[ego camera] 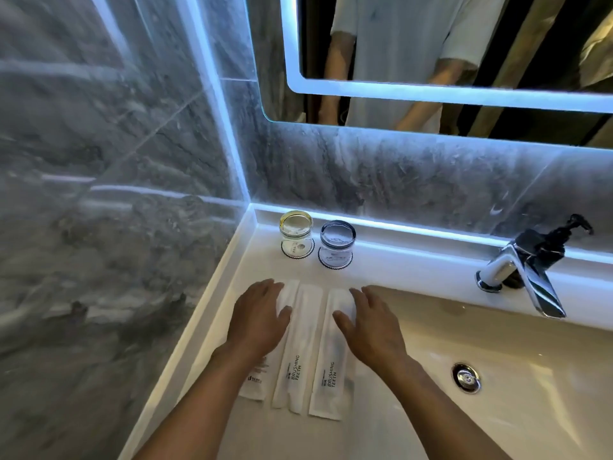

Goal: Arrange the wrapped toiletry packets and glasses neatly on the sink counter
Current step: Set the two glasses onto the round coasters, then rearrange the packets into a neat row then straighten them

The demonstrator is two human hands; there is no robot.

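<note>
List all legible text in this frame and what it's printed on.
"BRUSHING TEETH": middle packet.
"BRUSHING TEETH": right packet, under the right hand.
Left packet, under the left hand: dark print, unreadable.
Yellow-tinted glass and blue-tinted glass: logos, too blurred.

Left packet mostly hidden under left hand.

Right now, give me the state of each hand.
Left hand: open, flat on the leftmost packet.
Right hand: open, flat on the rightmost packet.
</note>
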